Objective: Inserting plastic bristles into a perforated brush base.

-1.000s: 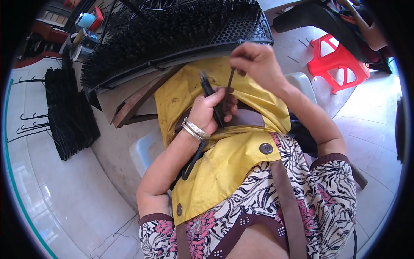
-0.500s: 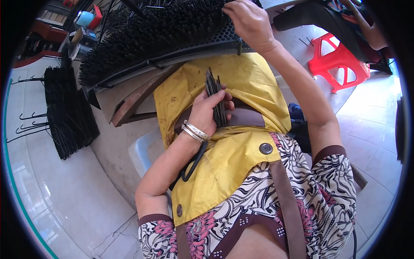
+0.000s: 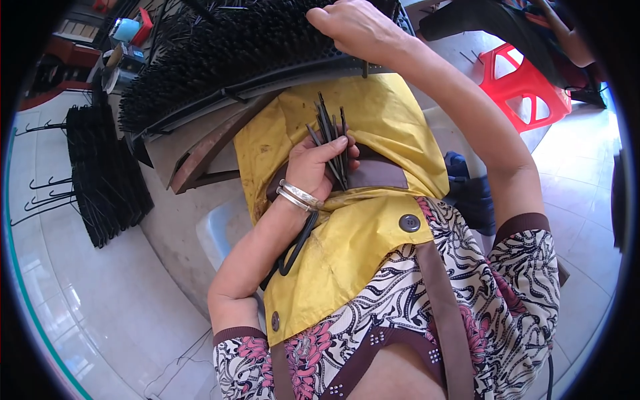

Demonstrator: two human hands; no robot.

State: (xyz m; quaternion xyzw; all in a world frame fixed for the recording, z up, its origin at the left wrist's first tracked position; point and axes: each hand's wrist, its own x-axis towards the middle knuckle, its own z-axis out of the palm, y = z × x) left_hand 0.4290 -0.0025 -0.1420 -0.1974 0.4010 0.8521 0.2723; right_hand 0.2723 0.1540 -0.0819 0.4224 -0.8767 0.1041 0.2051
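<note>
My left hand (image 3: 312, 167) is closed round a bundle of thin dark strips (image 3: 337, 140) above my yellow apron (image 3: 393, 107). The strips fan slightly apart at their upper ends, the thumb pressing across them. At the top, my right hand (image 3: 365, 30) reaches over a perforated rack bristling with upright black pieces (image 3: 227, 60). Its fingers are drawn together at the near right part of these pieces. Whatever they pinch, if anything, is too small or hidden to make out.
Several hooked black rods hang in a thick bunch (image 3: 110, 173) at the left. A red plastic stool (image 3: 545, 100) stands to the right, by another person's dark-clothed leg (image 3: 477, 27). Beneath the rack runs a brown frame (image 3: 203, 150). A pale blue seat edge (image 3: 223, 230) shows beside my left arm.
My right hand has moved left and a little down over the rack. In my left hand the strips have spread from a tight bundle into a loose fan.
</note>
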